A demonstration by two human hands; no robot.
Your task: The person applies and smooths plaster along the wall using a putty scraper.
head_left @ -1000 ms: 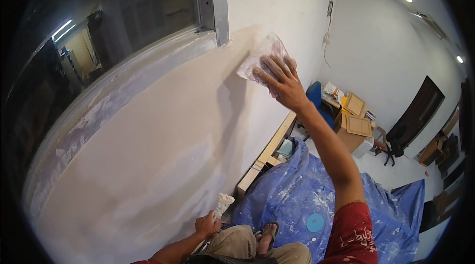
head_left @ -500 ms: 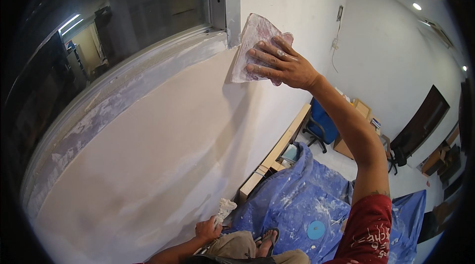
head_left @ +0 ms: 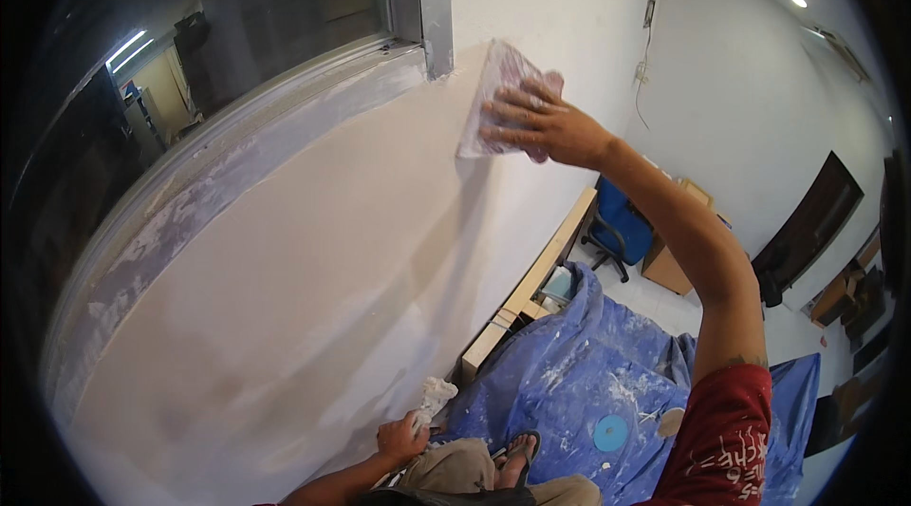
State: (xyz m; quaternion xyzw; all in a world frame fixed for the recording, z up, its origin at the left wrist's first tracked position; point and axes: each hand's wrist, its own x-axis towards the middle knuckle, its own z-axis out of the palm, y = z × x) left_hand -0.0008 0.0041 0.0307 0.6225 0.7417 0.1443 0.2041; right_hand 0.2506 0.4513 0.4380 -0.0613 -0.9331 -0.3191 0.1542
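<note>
My right hand [head_left: 546, 126] is raised against the pale wall near the window corner. Its fingers are spread over the back of a flat, plaster-smeared spreader [head_left: 498, 60], whitish with reddish-purple streaks, pressing it to the wall. My thumb is hidden. Low by the wall, my left hand [head_left: 402, 440] is closed round the lower part of a tool caked in a whitish putty lump [head_left: 436, 394]; the tool's kind is hidden. The wall [head_left: 285, 269] below the window carries smooth beige filler, with a rough grey strip [head_left: 218, 150] along the sill.
A dark window [head_left: 275, 22] with a metal frame [head_left: 436, 12] fills the upper left. Below lies a blue, white-spattered tarp [head_left: 560, 364] with a blue disc [head_left: 610, 432]. Wooden beams [head_left: 531, 288] run along the wall's foot. A blue office chair [head_left: 622, 226] and cardboard boxes stand beyond.
My right hand and the spreader have slid a little to the right, away from the window frame. My left hand keeps its grip on the putty-caked tool, almost still.
</note>
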